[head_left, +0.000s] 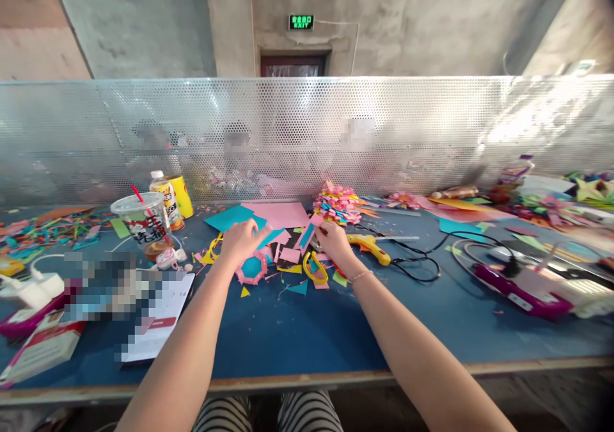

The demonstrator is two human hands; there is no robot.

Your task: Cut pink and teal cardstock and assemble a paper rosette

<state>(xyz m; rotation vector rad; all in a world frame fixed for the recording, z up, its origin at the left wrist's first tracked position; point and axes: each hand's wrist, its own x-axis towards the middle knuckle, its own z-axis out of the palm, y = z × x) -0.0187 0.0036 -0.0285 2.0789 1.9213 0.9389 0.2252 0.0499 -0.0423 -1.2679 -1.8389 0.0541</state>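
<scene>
My right hand (334, 245) pinches a small pink and blue paper piece (307, 235) between thumb and fingers. Over the blue paper sheets (230, 217) is my left hand (245, 241), its thumb apart from the other fingers and no object visible in it. Just below that hand lies a pink ring-shaped paper piece (265, 269) on the table. Yellow-handled scissors (315, 269) rest between the hands, among cut pink, blue and yellow scraps (290, 255). A large pink sheet (283, 213) lies behind them.
A yellow glue gun (371, 248) with a black cord lies at right, before a pile of folded paper pieces (336, 201). On the left stand a lidded cup (146, 227), a bottle (167, 201) and a phone (160, 317). Purple power strips (522, 291) lie at both sides. A perforated metal screen (407, 137) runs behind.
</scene>
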